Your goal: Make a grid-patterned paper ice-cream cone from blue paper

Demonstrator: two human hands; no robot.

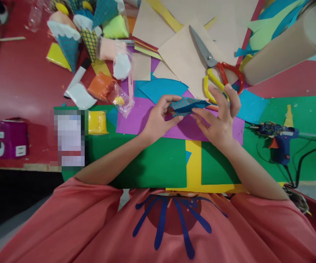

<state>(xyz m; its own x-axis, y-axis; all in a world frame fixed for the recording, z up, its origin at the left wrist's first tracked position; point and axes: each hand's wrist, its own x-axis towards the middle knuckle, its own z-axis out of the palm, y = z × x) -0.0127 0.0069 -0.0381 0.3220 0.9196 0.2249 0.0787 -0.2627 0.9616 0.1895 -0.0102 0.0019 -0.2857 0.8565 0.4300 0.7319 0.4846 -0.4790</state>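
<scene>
Between my two hands is a blue paper cone (187,105) with a grid pattern, its pointed end toward the right. My left hand (160,118) grips its wide end between thumb and fingers. The thumb and a finger of my right hand (218,122) pinch its lower edge near the tip, with the other fingers raised. Under the hands lie a purple sheet (136,120) and a green sheet (152,160). Just beyond my right hand are scissors (209,60) with red handles and another pair with yellow handles (211,86).
A glue gun (282,142) with its cord lies at the right, below a large cardboard tube (286,47). Finished-looking cones (68,45), clay packets (100,86) and a marker (78,76) are at the upper left. A purple power socket (7,138) sits far left.
</scene>
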